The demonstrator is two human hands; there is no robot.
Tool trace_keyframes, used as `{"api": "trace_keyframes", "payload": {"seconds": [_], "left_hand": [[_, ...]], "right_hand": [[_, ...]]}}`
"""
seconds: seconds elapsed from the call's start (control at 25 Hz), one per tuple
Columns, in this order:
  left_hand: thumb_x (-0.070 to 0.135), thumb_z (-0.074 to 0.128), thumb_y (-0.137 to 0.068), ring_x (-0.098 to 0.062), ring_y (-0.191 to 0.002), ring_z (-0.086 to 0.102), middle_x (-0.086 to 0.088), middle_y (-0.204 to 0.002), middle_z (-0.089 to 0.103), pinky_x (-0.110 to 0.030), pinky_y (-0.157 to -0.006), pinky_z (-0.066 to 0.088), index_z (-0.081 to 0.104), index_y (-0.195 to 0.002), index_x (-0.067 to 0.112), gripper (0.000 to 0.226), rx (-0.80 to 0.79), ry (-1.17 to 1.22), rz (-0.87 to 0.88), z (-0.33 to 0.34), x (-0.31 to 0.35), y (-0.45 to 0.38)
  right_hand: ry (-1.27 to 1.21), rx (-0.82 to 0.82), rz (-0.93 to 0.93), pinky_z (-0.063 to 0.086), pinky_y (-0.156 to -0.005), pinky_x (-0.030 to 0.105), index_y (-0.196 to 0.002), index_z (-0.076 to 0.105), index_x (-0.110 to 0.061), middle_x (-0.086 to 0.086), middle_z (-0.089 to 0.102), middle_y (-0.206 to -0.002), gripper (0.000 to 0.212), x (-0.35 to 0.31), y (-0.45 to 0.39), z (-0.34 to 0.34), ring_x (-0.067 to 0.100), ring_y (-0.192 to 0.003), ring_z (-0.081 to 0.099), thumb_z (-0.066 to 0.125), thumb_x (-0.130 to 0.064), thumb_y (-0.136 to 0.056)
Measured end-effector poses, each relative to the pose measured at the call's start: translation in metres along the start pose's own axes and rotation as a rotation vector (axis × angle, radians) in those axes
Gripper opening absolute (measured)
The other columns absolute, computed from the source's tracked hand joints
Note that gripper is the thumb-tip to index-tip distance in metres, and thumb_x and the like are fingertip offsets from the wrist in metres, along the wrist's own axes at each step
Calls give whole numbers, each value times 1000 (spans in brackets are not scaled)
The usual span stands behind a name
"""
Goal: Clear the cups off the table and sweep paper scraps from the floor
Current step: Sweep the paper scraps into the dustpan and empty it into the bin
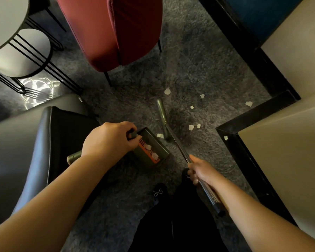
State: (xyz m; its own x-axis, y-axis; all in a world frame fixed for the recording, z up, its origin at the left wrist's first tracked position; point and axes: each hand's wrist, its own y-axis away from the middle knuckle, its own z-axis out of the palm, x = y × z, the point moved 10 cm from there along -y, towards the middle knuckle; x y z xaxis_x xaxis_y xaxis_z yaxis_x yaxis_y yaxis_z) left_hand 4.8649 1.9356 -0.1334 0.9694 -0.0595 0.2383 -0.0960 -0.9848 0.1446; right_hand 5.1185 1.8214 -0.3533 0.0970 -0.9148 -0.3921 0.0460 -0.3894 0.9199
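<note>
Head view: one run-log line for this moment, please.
left hand grips dustpan handle | right hand grips broom pole | paper scraps on carpet

No text, label, brand, number or sign can be read anywhere in the frame. Only unlettered orange comb teeth are seen inside the dustpan [151, 149] at centre, and the paper scraps [191, 127] are blank.
</note>
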Motion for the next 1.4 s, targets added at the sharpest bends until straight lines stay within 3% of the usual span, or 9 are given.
{"api": "trace_keyframes", "payload": {"seconds": [0.24, 0.4, 0.68, 0.92, 1.08, 1.28, 1.4], "left_hand": [[58, 59, -79, -13, -62, 61, 10, -70, 63, -29, -53, 52, 66, -97, 38, 28, -46, 8, -23, 6, -1, 3], [57, 61, -80, -14, -60, 58, 10, -67, 60, -27, -51, 49, 67, -96, 36, 27, -33, -17, -23, 2, -2, 2], [58, 60, -79, -13, -56, 58, 11, -63, 59, -27, -49, 51, 67, -96, 37, 28, -29, 3, -20, 2, -5, 9], [52, 71, -73, -7, -49, 49, 16, -57, 52, -14, -44, 35, 69, -90, 39, 22, 43, 62, 37, -11, 7, 5], [53, 69, -74, -17, -61, 63, 8, -68, 65, -24, -53, 44, 70, -94, 37, 26, -3, 97, 47, 3, 43, -32], [52, 67, -78, -17, -64, 62, 7, -72, 68, -24, -53, 43, 70, -100, 35, 27, -72, 100, 119, 24, 108, -86], [54, 62, -80, -16, -63, 61, 8, -71, 65, -27, -54, 49, 68, -97, 35, 26, -122, 59, 147, 31, 144, -123]], "right_hand": [[41, -92, 13, 29, -29, 15, -152, 21, -16, 8, 38, -62, 55, -1, -9, 34, 6, -28, 36, 36, -3, -100], [7, -149, 61, 27, -30, 13, -148, 26, -27, 7, 37, -63, 52, 6, 14, 36, 6, -29, 32, 36, -7, -101], [-110, -100, 17, 25, -31, 13, -150, 20, -29, 6, 33, -61, 56, -14, 37, 12, 5, -31, 29, 37, -8, -102], [-181, -18, -4, 26, -33, 17, -153, 15, -26, 6, 36, -61, 57, -26, 55, -38, 8, -33, 30, 37, -10, -103], [-254, 61, -14, 27, -33, 16, -153, 12, -26, 6, 35, -61, 58, -34, 51, -92, 9, -31, 31, 36, -9, -103], [-322, 133, 6, 28, -33, 17, -153, 11, -25, 8, 36, -64, 59, -46, 35, -164, 9, -30, 32, 36, -8, -103], [-324, 154, 20, 28, -33, 17, -152, 14, -26, 8, 37, -64, 58, -54, 20, -197, 9, -31, 33, 38, -9, -103]]}}
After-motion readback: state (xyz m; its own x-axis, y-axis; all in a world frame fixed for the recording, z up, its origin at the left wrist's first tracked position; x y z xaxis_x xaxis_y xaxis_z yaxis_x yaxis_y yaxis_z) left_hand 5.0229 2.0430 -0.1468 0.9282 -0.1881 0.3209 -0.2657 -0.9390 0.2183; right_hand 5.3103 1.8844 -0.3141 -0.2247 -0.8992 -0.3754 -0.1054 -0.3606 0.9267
